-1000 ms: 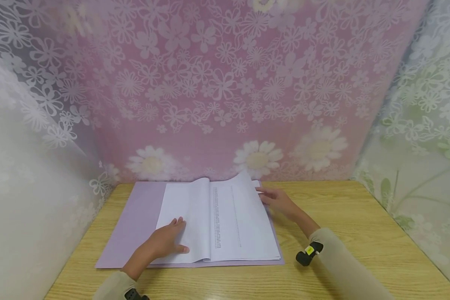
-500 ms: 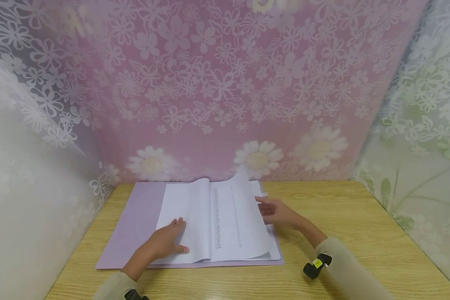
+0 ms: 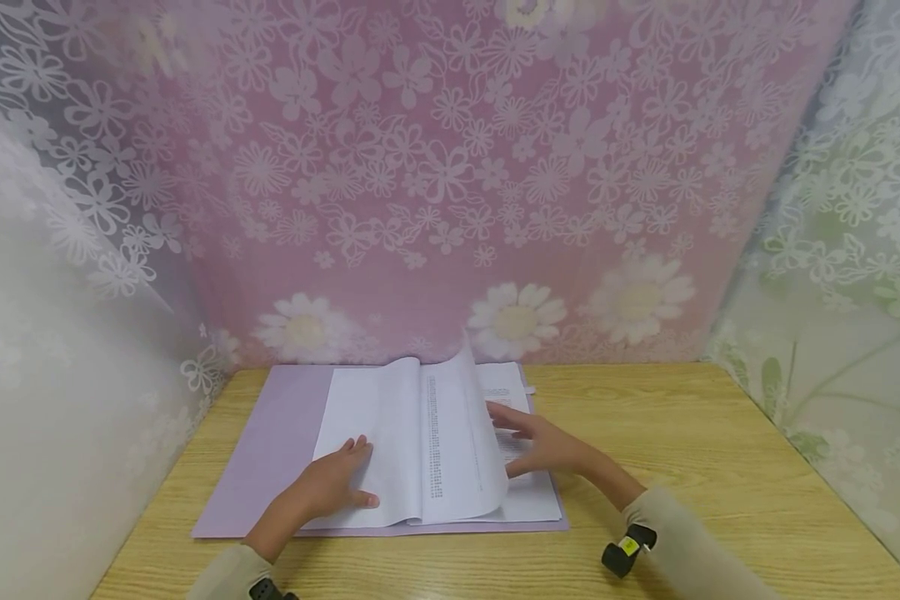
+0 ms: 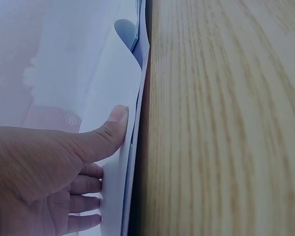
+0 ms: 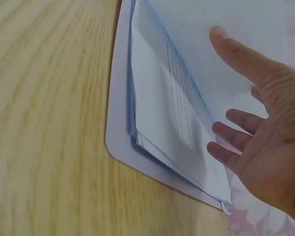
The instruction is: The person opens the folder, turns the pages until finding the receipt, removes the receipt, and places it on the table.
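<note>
A lilac folder [image 3: 266, 458] lies spread on the table with white printed sheets in it. My left hand [image 3: 330, 485] rests on the left-hand pages [image 3: 397, 450], thumb near their lower edge, as the left wrist view also shows. Right of the fold, one page [image 3: 453, 442] with columns of small print stands lifted and curves leftward. My right hand [image 3: 543, 446] is behind this page, its fingers extended and spread against the underside. The right wrist view has the thumb [image 5: 241, 56] over the page's back. Below, another printed sheet [image 5: 162, 98] is uncovered on the stack.
The wooden table [image 3: 667, 467] extends to the right of the folder and in front of it. Behind stands a pink floral curtain [image 3: 420, 208], with pale patterned sheets at left and right. A small white tab [image 3: 529, 390] sticks out at the folder's right edge.
The lifted page has swung leftward with my right hand, baring the printed sheet beneath. My right hand also moved slightly toward me. My left hand stays in place.
</note>
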Demonstrator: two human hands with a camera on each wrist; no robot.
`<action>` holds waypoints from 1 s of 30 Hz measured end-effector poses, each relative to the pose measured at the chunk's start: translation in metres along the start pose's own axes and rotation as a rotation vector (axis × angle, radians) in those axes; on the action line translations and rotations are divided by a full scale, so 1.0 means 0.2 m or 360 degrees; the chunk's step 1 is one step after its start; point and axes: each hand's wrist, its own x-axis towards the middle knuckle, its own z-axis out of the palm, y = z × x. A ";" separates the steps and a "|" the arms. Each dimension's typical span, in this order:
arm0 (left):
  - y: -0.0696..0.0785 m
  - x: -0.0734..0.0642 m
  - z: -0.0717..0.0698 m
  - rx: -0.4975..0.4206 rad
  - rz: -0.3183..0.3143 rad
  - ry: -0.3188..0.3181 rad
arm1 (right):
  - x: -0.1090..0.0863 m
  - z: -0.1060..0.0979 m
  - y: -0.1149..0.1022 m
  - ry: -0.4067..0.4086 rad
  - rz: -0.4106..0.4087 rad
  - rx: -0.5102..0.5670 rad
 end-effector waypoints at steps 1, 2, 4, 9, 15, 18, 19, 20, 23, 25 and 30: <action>0.00 0.00 0.00 -0.0002 -0.0004 -0.0004 | 0.00 0.01 -0.01 0.0000 -0.0002 -0.0015; 0.00 0.00 0.00 -0.0005 -0.0009 -0.0007 | 0.00 0.01 -0.02 0.0000 0.0000 -0.0021; 0.00 0.01 0.00 -0.0001 -0.0007 -0.0011 | 0.00 0.03 -0.03 0.0005 0.0018 -0.0036; 0.00 0.02 0.00 0.0029 -0.0016 -0.0027 | 0.02 0.05 -0.06 0.0016 0.0039 -0.0114; 0.01 0.01 -0.02 0.0026 -0.0007 -0.0040 | 0.04 0.08 -0.08 0.0031 0.0050 -0.0160; 0.02 0.01 -0.03 0.0019 0.0006 -0.0038 | 0.05 0.08 -0.09 0.0044 0.0052 -0.0141; 0.03 0.01 -0.03 0.0015 0.0009 -0.0034 | 0.06 0.09 -0.09 0.0047 0.0048 -0.0133; 0.03 0.01 -0.03 0.0015 0.0012 -0.0027 | 0.06 0.09 -0.09 0.0050 0.0041 -0.0131; 0.04 0.02 -0.05 0.0023 0.0008 0.0006 | 0.08 0.09 -0.10 0.0054 0.0003 -0.0143; 0.05 0.02 -0.07 0.0031 0.0005 0.0033 | 0.10 0.10 -0.11 0.0065 -0.0013 -0.0156; 0.07 0.04 -0.13 0.0032 0.0059 0.0136 | 0.13 0.10 -0.15 0.0091 -0.0070 -0.0205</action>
